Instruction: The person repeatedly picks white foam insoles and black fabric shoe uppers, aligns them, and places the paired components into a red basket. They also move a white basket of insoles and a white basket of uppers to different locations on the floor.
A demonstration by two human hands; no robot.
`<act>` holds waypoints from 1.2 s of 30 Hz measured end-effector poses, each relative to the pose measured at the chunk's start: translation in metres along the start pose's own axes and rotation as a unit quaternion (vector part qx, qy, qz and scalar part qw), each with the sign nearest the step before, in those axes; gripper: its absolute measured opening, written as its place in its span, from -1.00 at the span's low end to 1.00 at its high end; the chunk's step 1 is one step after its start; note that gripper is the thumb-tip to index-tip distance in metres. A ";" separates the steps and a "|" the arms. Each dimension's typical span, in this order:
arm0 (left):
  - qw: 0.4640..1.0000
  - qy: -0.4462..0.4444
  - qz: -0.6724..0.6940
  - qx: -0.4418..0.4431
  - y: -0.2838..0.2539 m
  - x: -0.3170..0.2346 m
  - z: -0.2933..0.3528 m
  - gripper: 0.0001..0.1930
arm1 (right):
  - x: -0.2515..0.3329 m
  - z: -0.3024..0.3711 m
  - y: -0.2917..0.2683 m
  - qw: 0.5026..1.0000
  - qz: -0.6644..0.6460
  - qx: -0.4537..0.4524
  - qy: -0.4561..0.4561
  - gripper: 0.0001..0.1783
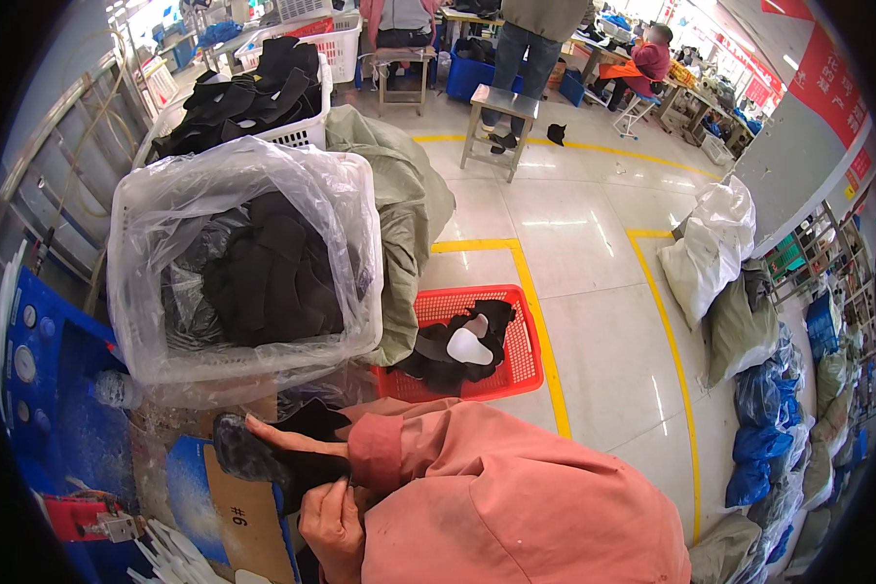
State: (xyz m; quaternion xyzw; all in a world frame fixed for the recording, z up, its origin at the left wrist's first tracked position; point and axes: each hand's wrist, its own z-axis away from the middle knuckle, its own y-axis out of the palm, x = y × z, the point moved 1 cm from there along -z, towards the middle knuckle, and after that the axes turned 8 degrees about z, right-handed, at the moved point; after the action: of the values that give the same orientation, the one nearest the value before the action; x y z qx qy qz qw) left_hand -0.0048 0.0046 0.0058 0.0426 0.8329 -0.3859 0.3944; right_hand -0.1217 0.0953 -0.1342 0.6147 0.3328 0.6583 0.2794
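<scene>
A black shoe upper (pixel 307 469) with a rounded, shinier end lies across my hands at the lower left. My right hand (pixel 297 440), coming out of a pink cuff, is closed around it; one digit stretches along the top and the other fingers are hidden behind the black material. Below, my left hand (pixel 331 521) pinches the piece's lower edge between thumb and bent fingers. Under and beside the work is a cardboard sheet (pixel 248 516) with a blue border.
A white crate (pixel 127 273) lined with clear plastic holds black pieces just beyond my hands. Right of it, a red basket (pixel 528 336) contains black and white pieces. A blue machine (pixel 44 389) with gauges stands left. White strips (pixel 180 560) lie lower left. Sacks (pixel 715 248) line the right.
</scene>
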 end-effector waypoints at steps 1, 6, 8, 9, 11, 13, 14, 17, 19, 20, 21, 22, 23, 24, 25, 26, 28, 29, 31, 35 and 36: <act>1.000 0.003 0.000 -0.001 0.000 0.000 0.000 -0.83 | 0.003 0.000 0.003 0.998 -0.049 0.042 0.001 -0.47; 1.000 0.010 -0.004 -0.002 0.000 0.001 0.000 -0.84 | 0.029 0.017 0.022 0.997 -0.047 0.049 0.048 -0.42; 1.000 0.009 -0.003 -0.002 0.000 0.001 0.000 -0.84 | 0.037 0.021 0.029 0.991 -0.064 0.037 0.108 -0.41; 1.000 0.008 -0.003 -0.002 0.000 0.001 0.000 -0.84 | 0.038 0.021 0.032 0.990 -0.055 0.043 0.120 -0.40; 1.000 0.005 -0.003 0.000 -0.001 0.001 0.001 -0.84 | 0.036 0.022 0.033 0.985 -0.076 -0.001 0.157 -0.38; 1.000 0.004 -0.001 0.000 -0.001 0.001 0.001 -0.84 | 0.033 0.019 0.029 0.990 -0.060 0.016 0.124 -0.35; 1.000 0.005 0.000 -0.001 0.000 0.002 0.001 -0.84 | 0.031 0.016 0.026 0.995 -0.042 0.049 0.080 -0.34; 1.000 0.007 0.003 -0.003 0.001 0.002 0.001 -0.84 | 0.023 0.012 0.017 0.998 -0.004 0.045 0.034 -0.34; 1.000 0.007 0.002 -0.003 0.001 0.002 0.000 -0.84 | 0.020 0.012 0.013 1.000 0.009 0.002 0.002 -0.40; 1.000 0.007 0.001 -0.003 0.001 0.001 0.000 -0.84 | 0.019 0.013 0.011 0.999 0.013 -0.023 -0.029 -0.45; 1.000 0.004 -0.001 -0.003 0.001 0.001 0.000 -0.84 | 0.019 0.013 0.011 0.997 0.026 -0.037 -0.061 -0.48; 1.000 0.004 0.000 -0.003 0.001 0.001 0.000 -0.84 | 0.019 0.014 0.009 0.997 0.020 -0.042 -0.059 -0.48; 1.000 0.002 0.000 -0.002 0.001 0.000 0.000 -0.84 | 0.018 0.014 0.010 0.998 0.014 -0.032 -0.054 -0.48; 1.000 0.000 0.001 -0.002 0.001 0.000 0.000 -0.84 | 0.019 0.015 0.009 0.999 0.007 -0.018 -0.043 -0.48; 1.000 0.001 0.000 -0.003 0.000 0.000 0.000 -0.84 | 0.019 0.015 0.010 0.999 0.000 -0.003 -0.033 -0.48; 1.000 0.002 0.000 -0.004 0.000 -0.001 0.001 -0.84 | 0.019 0.015 0.010 1.000 -0.003 0.005 -0.027 -0.48; 1.000 0.001 0.000 -0.004 0.000 -0.001 0.001 -0.84 | 0.019 0.014 0.009 1.000 -0.011 0.016 -0.018 -0.48; 1.000 -0.001 -0.002 -0.003 0.000 -0.001 0.002 -0.84 | 0.019 0.014 0.009 1.000 -0.013 0.019 -0.017 -0.48; 1.000 -0.001 -0.001 -0.005 -0.001 0.000 0.003 -0.84 | 0.019 0.014 0.009 0.999 -0.016 0.024 -0.014 -0.49; 1.000 -0.005 -0.002 -0.006 0.000 0.000 0.005 -0.84 | 0.018 0.014 0.007 0.999 -0.022 0.024 -0.017 -0.49; 1.000 -0.008 -0.004 -0.007 0.000 0.000 0.005 -0.84 | 0.019 0.015 0.007 0.999 -0.023 0.024 -0.017 -0.49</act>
State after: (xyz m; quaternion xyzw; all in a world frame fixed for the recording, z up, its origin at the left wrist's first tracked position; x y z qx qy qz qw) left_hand -0.0015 0.0012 0.0042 0.0338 0.8324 -0.3819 0.4002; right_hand -0.1087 0.1070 -0.1172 0.6242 0.3581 0.6330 0.2854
